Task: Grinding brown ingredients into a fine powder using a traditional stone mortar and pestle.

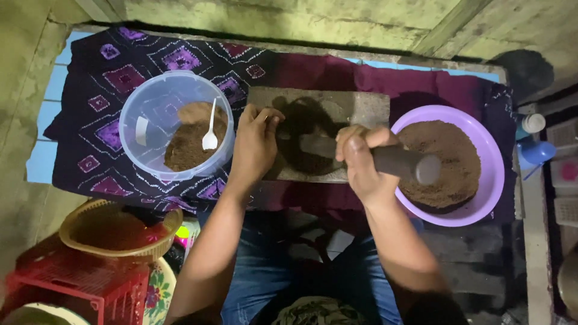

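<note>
Currently the right hand (361, 165) is wrapped tight around a dark stone roller (385, 159), which lies across a flat grey grinding slab (355, 108). One roller end sticks out to the person's right, over the rim of the purple basin. The left hand (256, 144) rests on the slab's left part, fingers curled loosely at the edge of a dark brown paste patch (304, 129); can't tell if it grips the roller's other end, since that end is hidden in shadow.

Slab sits on a purple patterned cloth (120, 78) spread over a low concrete ledge, not a bench.

- Left of slab: clear plastic tub (174, 123), partly filled with brown powder, small white plastic spoon (210, 135) standing in it.
- Right of slab, just beside it: purple basin (487, 180) holding a flattened mound of the same brown powder.
- Far right: blue and white bottles (533, 141), partly cut off.
- Lower left, near the person's knee: tan woven basket (114, 232) sitting on a red plastic stool (90, 289).

Person wears blue jeans, seated close against the ledge.
</note>
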